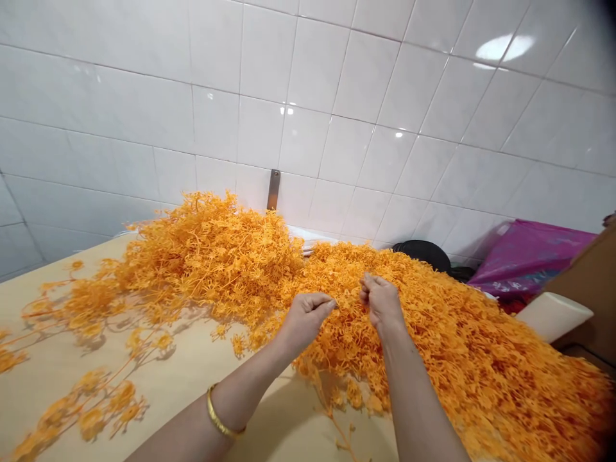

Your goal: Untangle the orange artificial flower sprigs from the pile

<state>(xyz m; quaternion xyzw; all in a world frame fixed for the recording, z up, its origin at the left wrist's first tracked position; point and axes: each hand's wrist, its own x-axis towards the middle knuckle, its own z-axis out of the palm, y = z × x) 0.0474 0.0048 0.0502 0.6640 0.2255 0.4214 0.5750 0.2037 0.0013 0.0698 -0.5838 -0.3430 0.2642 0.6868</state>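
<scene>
In the head view I have both hands raised at the near edge of a broad right-hand heap of orange artificial-looking flower sprays (471,340); a second, left-hand mound (206,256) adjoins it on the tan tabletop (192,375). The left hand (310,312) is closed in a thumb-and-forefinger pinch; the right hand (382,300), just apart from it, has its fingers curled in. I can't tell whether anything thin sits in either grip. Below them, a single stem (332,414) runs toward me from the heap. My worry is snagging: the sprays look densely interlaced, so a sharp pull could drag neighbours along or strip off blooms. The loose spray (91,420) lies near the left forearm, and a low sweep of that arm, or its gold bangle (219,417), might catch and crush it.
</scene>
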